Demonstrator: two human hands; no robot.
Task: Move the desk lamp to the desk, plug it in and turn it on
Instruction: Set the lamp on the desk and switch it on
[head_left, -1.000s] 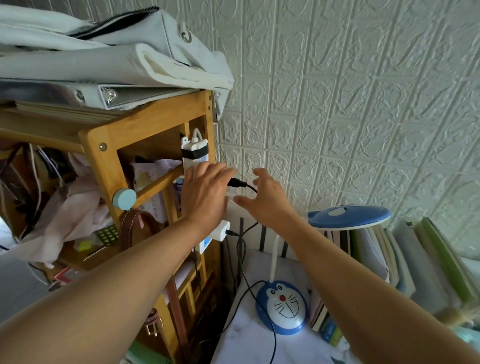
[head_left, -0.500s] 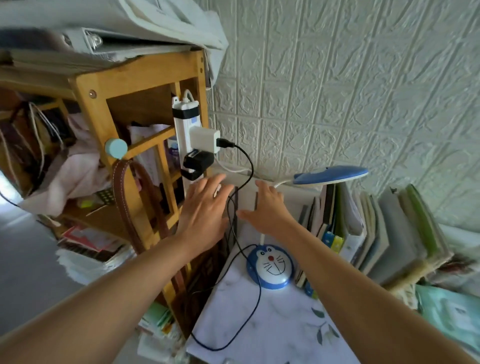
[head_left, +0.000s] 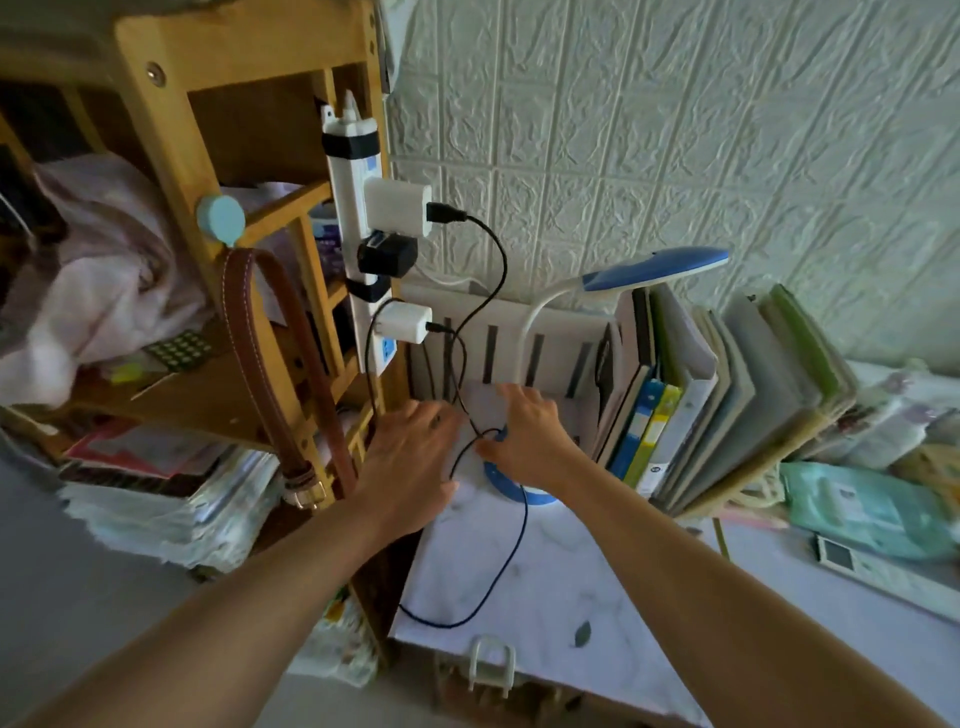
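Both your hands have been dropping away from the power strip (head_left: 358, 244) and are now hovering low over the desk lamp (head_left: 524, 483). Your right hand (head_left: 530, 431) is resting on the lamp's blue base, fingers spread wide, gripping nothing I can make out. Your left hand (head_left: 410, 462) is lying open just beside that base, against the black cable (head_left: 498, 260) (which is running up to the white adapter (head_left: 397, 207)). That lamp is standing on the desk (head_left: 545, 597), its head (head_left: 654, 267) reaching above the binders (head_left: 670, 410).
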